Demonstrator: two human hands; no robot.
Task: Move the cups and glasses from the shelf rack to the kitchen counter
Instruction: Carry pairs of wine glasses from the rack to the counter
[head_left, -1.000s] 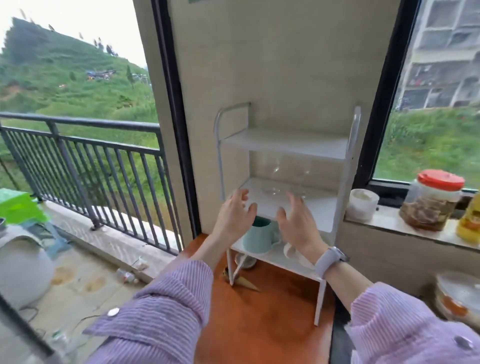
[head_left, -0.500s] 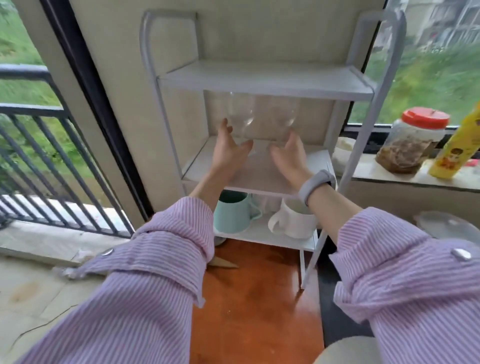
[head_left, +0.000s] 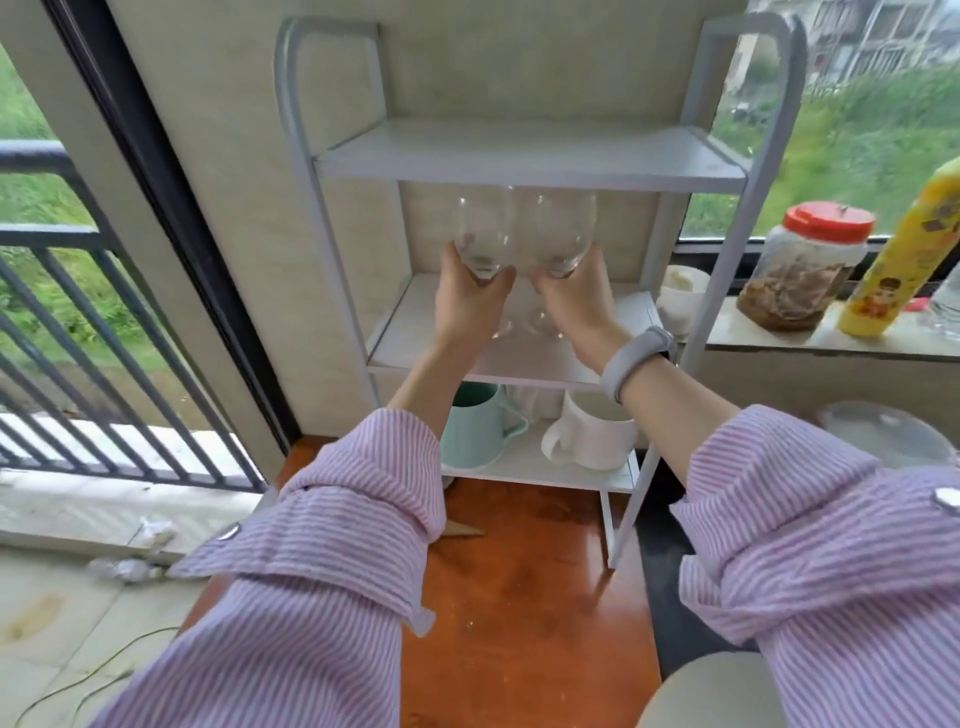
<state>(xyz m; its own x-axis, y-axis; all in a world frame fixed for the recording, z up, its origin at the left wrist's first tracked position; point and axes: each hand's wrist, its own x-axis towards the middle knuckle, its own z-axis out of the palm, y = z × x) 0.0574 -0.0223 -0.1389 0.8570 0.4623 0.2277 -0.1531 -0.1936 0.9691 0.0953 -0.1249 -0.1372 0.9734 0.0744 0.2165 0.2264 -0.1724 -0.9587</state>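
A white three-tier shelf rack (head_left: 530, 156) stands against the wall on an orange-brown surface. Two clear stemmed glasses sit side by side on its middle tier. My left hand (head_left: 467, 306) cups the bowl of the left glass (head_left: 480, 234) from below. My right hand (head_left: 576, 301), with a grey wristband, cups the right glass (head_left: 563, 231) the same way. Their bases show faintly between my hands; I cannot tell whether they touch the shelf. On the bottom tier stand a mint-green mug (head_left: 478, 431) and a white mug (head_left: 592, 436).
The orange-brown surface (head_left: 524, 597) stretches toward me below the rack. A window ledge (head_left: 779, 343) at right carries a small white cup (head_left: 680, 296), a red-lidded jar (head_left: 805, 270) and a yellow bottle (head_left: 904, 254). A balcony railing (head_left: 78, 312) lies left, behind a dark door frame.
The view has come closer to the rack. Both hands went from hovering open in front of the middle tier to closing around the bowls of the two glasses.
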